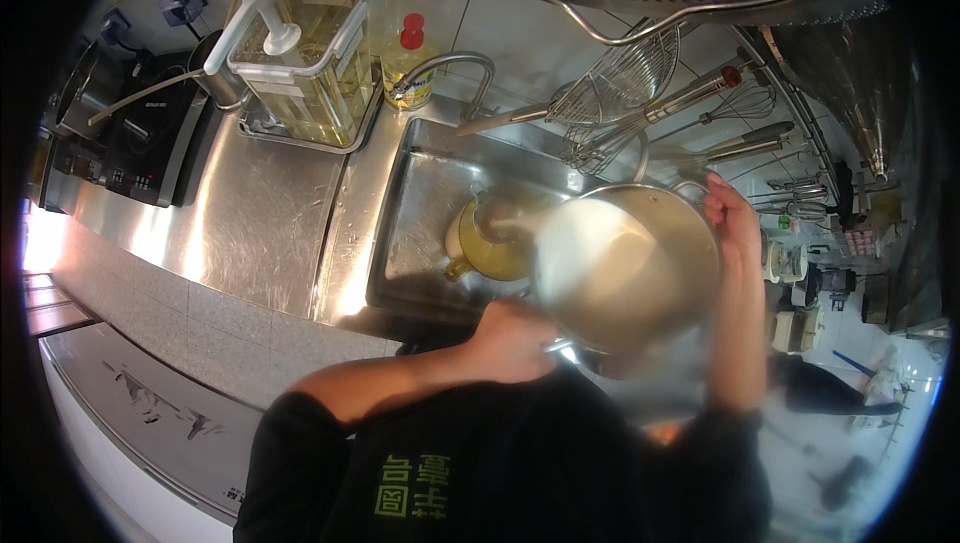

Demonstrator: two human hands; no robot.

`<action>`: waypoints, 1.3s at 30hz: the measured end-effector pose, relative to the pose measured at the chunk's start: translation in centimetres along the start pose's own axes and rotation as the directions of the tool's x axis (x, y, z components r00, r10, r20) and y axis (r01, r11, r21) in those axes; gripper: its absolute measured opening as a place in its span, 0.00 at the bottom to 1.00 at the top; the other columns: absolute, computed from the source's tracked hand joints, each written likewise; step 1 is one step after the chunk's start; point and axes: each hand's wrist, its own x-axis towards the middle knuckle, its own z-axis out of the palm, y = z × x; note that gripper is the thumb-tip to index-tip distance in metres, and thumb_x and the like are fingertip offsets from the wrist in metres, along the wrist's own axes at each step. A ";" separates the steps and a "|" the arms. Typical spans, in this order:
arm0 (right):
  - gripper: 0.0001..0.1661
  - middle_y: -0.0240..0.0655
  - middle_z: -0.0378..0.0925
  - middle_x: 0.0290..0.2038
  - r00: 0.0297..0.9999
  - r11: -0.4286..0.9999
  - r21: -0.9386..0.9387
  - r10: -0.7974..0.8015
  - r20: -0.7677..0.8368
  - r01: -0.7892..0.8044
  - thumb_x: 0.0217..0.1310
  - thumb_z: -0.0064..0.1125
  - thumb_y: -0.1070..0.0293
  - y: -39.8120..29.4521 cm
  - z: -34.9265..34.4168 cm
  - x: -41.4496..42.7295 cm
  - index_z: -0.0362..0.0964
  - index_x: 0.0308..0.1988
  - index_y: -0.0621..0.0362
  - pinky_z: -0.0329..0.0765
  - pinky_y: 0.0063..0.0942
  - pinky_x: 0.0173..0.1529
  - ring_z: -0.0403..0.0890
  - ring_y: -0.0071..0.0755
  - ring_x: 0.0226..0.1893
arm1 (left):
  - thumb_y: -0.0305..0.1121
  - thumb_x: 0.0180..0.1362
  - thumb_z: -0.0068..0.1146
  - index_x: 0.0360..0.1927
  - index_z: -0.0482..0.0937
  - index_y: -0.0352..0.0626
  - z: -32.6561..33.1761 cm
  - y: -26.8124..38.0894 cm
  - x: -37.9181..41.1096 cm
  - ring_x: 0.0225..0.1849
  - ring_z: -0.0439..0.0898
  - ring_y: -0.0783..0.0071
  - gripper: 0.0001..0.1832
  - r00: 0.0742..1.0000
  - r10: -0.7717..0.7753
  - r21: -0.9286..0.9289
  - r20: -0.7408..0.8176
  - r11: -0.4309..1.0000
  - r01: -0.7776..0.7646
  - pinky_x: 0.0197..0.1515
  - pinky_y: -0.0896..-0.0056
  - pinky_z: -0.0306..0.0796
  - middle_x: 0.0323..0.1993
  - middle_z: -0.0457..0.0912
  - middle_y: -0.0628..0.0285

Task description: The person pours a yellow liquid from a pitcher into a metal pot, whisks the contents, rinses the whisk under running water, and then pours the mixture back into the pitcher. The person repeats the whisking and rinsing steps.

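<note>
A large metal stockpot (pixel 675 243) is tilted to the left over the sink, with pale, steaming liquid (pixel 600 265) inside it. My left hand (pixel 514 340) is closed around the loop handle on its near side. At the far right side, the fingers of my right hand (pixel 727 205) are curled at the other handle (pixel 690 186). Liquid runs off the pot's left rim towards a yellowish translucent jug (pixel 487 254) in the sink. The jug's mouth is blurred, and a small metal loop (pixel 478 188) shows at its rim.
The steel sink (pixel 397 243) has a curved faucet (pixel 480 70) behind it. On the left counter stand a pump-top container (pixel 307 85) of clear yellowish liquid, a red-capped bottle (pixel 409 66) and an induction cooker (pixel 142 145). Strainers (pixel 622 77) and whisks (pixel 742 104) hang at the back right.
</note>
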 end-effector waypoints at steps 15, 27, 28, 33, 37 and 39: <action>0.10 0.25 0.61 0.18 0.999 1.000 0.000 -0.012 -0.044 0.012 0.56 0.52 0.77 -0.7 1.0 -0.5 0.66 0.41 0.62 0.53 0.13 0.19 0.58 0.16 0.15 | 0.25 0.29 0.58 0.10 0.64 0.42 -0.1 -0.2 0.0 0.16 0.70 0.59 0.12 1.000 -0.006 0.014 0.027 1.000 0.006 0.24 0.64 0.64 0.10 0.67 0.61; 0.11 0.25 0.62 0.19 0.998 0.999 -0.013 -0.030 -0.048 0.029 0.56 0.52 0.77 -1.1 1.2 -0.8 0.67 0.41 0.64 0.54 0.14 0.20 0.58 0.16 0.16 | 0.25 0.29 0.58 0.11 0.63 0.42 -0.3 0.0 0.2 0.16 0.70 0.58 0.12 1.000 0.003 0.033 0.031 0.999 -0.004 0.23 0.64 0.64 0.10 0.66 0.60; 0.11 0.25 0.63 0.19 0.999 1.000 -0.009 -0.029 -0.043 0.028 0.56 0.52 0.77 -1.1 1.2 -0.8 0.67 0.41 0.64 0.54 0.14 0.20 0.58 0.16 0.16 | 0.25 0.29 0.58 0.11 0.63 0.42 -0.3 0.0 0.3 0.16 0.70 0.58 0.12 1.000 0.006 0.033 0.027 0.999 -0.007 0.23 0.64 0.64 0.10 0.66 0.60; 0.11 0.25 0.63 0.19 0.999 1.000 0.005 -0.019 -0.039 0.020 0.56 0.52 0.77 -1.2 1.1 -0.7 0.67 0.42 0.64 0.54 0.14 0.20 0.59 0.16 0.16 | 0.25 0.29 0.58 0.10 0.63 0.42 -0.5 0.4 0.6 0.16 0.70 0.59 0.12 1.000 0.011 0.035 0.021 0.999 -0.012 0.23 0.64 0.64 0.10 0.66 0.60; 0.11 0.25 0.62 0.19 0.999 1.000 0.008 -0.018 -0.032 0.018 0.56 0.52 0.78 -1.2 1.2 -0.7 0.67 0.41 0.64 0.54 0.13 0.20 0.59 0.16 0.16 | 0.25 0.29 0.58 0.10 0.63 0.42 -0.3 0.1 0.4 0.16 0.70 0.59 0.12 1.000 0.014 0.023 0.013 1.000 -0.014 0.23 0.64 0.64 0.10 0.66 0.61; 0.11 0.25 0.62 0.19 1.000 1.000 0.001 -0.022 -0.019 0.022 0.56 0.52 0.78 -1.2 1.1 -0.5 0.67 0.41 0.64 0.54 0.13 0.20 0.59 0.16 0.16 | 0.25 0.29 0.58 0.10 0.64 0.42 -0.2 -0.2 0.3 0.16 0.70 0.59 0.12 1.000 0.011 0.021 0.018 1.000 -0.012 0.23 0.64 0.64 0.10 0.66 0.61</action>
